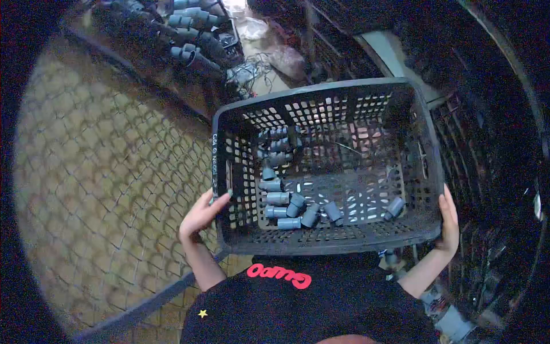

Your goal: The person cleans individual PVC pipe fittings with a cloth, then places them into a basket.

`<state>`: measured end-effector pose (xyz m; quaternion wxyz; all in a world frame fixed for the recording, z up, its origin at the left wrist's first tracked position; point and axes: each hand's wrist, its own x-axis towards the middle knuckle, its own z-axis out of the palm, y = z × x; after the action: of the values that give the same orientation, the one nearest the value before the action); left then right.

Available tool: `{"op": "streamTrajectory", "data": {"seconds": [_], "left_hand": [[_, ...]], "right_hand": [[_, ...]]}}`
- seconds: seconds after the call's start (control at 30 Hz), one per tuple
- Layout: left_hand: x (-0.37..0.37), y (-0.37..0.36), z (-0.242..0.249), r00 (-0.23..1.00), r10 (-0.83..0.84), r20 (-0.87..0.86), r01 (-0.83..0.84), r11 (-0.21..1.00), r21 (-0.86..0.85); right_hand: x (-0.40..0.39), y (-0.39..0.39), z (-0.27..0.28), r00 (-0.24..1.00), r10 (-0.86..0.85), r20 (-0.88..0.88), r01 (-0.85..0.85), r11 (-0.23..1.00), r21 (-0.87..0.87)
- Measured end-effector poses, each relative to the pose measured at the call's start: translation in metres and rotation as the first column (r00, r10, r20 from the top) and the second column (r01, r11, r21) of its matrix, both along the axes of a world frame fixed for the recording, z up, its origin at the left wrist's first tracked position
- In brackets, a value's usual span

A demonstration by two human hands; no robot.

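A black perforated plastic crate (338, 245) is held up in front of my body, its open top facing me. My left hand (201, 217) grips its left side, with the thumb over the wall near the handle slot. On the opposite side my right hand (450, 222) holds the right wall, fingers along the outside. Inside lie several short grey pipe fittings (278, 198), mostly gathered along the left and lower left. One more fitting (395, 208) rests alone at the lower right. White lettering runs down the crate's left edge.
Chain-link mesh (109, 172) fills the left side. Beyond the crate, more grey pipe fittings (195, 26) are piled at the upper left, beside clear plastic bags (285, 62). Dark racks (475, 143) stand close on the right, with grey fittings (454, 324) low down.
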<state>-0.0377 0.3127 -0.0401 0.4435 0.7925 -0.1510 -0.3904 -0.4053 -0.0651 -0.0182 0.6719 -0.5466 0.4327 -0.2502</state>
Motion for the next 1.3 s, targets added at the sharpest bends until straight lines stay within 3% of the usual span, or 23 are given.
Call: {"op": "streamTrajectory", "data": {"seconds": [0.03,0.1,0.17,0.23,0.3,0.37,0.43,0.47,0.53,0.57,0.6,0.63,0.7,0.77,0.87,0.9,0.97,1.03,1.1,1.13,1.17,1.23,1.3], "left_hand": [[0.002,0.002,-0.010,0.999,-0.027,0.039,0.028,1.000,-0.009],[0.014,0.006,-0.022,0.993,-0.053,0.110,0.056,0.998,-0.029],[0.008,0.000,-0.017,0.957,-0.017,0.288,0.013,1.000,0.015],[0.004,-0.003,-0.011,0.947,0.024,0.319,-0.024,1.000,-0.006],[-0.002,-0.002,-0.008,0.920,0.081,0.384,-0.062,0.996,-0.060],[-0.005,0.000,0.002,0.927,0.165,0.336,-0.158,0.986,-0.047],[0.004,0.002,0.043,0.908,0.134,0.397,-0.121,0.991,-0.058],[-0.009,0.001,0.065,0.844,0.144,0.516,-0.115,0.989,-0.087],[-0.025,0.001,0.091,0.780,0.354,0.515,-0.287,0.935,-0.207],[-0.026,-0.003,0.100,0.744,0.541,0.393,-0.469,0.841,-0.271],[-0.020,-0.002,0.104,0.751,0.468,0.465,-0.398,0.884,-0.246],[-0.015,-0.001,0.107,0.747,0.394,0.535,-0.328,0.919,-0.219],[0.041,0.012,0.110,0.786,0.376,0.490,-0.335,0.926,-0.173],[0.081,-0.003,0.107,0.682,0.236,0.692,-0.306,0.952,-0.024],[0.156,-0.037,0.075,0.586,-0.013,0.810,-0.266,0.941,0.208],[0.193,-0.007,0.036,0.648,0.088,0.756,-0.236,0.968,0.089],[0.220,-0.035,0.007,0.676,-0.028,0.736,-0.258,0.927,0.272],[0.255,-0.064,-0.036,0.764,-0.067,0.642,-0.219,0.909,0.354],[0.288,-0.116,-0.130,0.771,-0.138,0.622,-0.211,0.866,0.454],[0.346,-0.058,-0.147,0.753,-0.119,0.647,-0.261,0.849,0.460],[0.349,-0.046,-0.165,0.739,-0.110,0.665,-0.295,0.834,0.466],[0.344,-0.083,-0.165,0.784,-0.139,0.605,-0.296,0.773,0.561],[0.361,-0.110,-0.209,0.830,-0.153,0.536,-0.254,0.752,0.608]], "right_hand": [[-0.005,0.001,-0.012,0.999,0.004,-0.049,-0.009,0.995,-0.101],[-0.001,0.001,-0.035,0.934,-0.074,0.351,0.031,0.991,0.127],[-0.016,-0.019,-0.054,0.894,-0.038,0.447,-0.068,0.974,0.217],[-0.013,-0.021,-0.050,0.820,0.016,0.572,-0.199,0.945,0.259],[0.010,0.011,-0.023,0.910,-0.182,0.372,0.143,0.981,0.132],[0.023,0.029,0.001,0.850,-0.121,0.513,0.080,0.992,0.100],[-0.011,0.009,-0.023,0.880,-0.078,0.468,0.195,0.959,-0.207],[-0.001,0.010,-0.029,0.896,0.027,0.443,0.242,0.806,-0.539],[0.009,-0.003,-0.043,0.910,0.166,0.379,0.199,0.627,-0.754],[0.026,-0.014,-0.030,0.872,0.269,0.409,0.035,0.799,-0.601],[0.042,-0.025,-0.017,0.837,0.312,0.450,-0.125,0.909,-0.398],[0.071,-0.033,0.019,0.755,0.365,0.545,-0.403,0.914,-0.054],[0.130,-0.037,0.017,0.899,0.426,0.100,-0.373,0.866,-0.334],[0.186,-0.074,-0.011,0.800,0.599,0.047,-0.519,0.728,-0.447],[0.260,-0.111,-0.074,0.773,0.611,0.170,-0.557,0.783,-0.279],[0.289,-0.093,-0.095,0.787,0.597,0.154,-0.555,0.795,-0.247],[0.320,-0.107,-0.112,0.769,0.615,0.174,-0.591,0.788,-0.176],[0.348,-0.135,-0.140,0.829,0.550,0.105,-0.542,0.835,-0.093],[0.369,-0.188,-0.193,0.860,0.507,0.059,-0.509,0.859,0.048],[0.436,-0.136,-0.203,0.873,0.485,0.061,-0.487,0.872,0.048],[0.446,-0.125,-0.206,0.865,0.500,-0.025,-0.500,0.866,0.016],[0.454,-0.145,-0.225,0.848,0.506,-0.159,-0.516,0.856,-0.025],[0.487,-0.170,-0.286,0.796,0.538,-0.277,-0.566,0.824,-0.028]]}}
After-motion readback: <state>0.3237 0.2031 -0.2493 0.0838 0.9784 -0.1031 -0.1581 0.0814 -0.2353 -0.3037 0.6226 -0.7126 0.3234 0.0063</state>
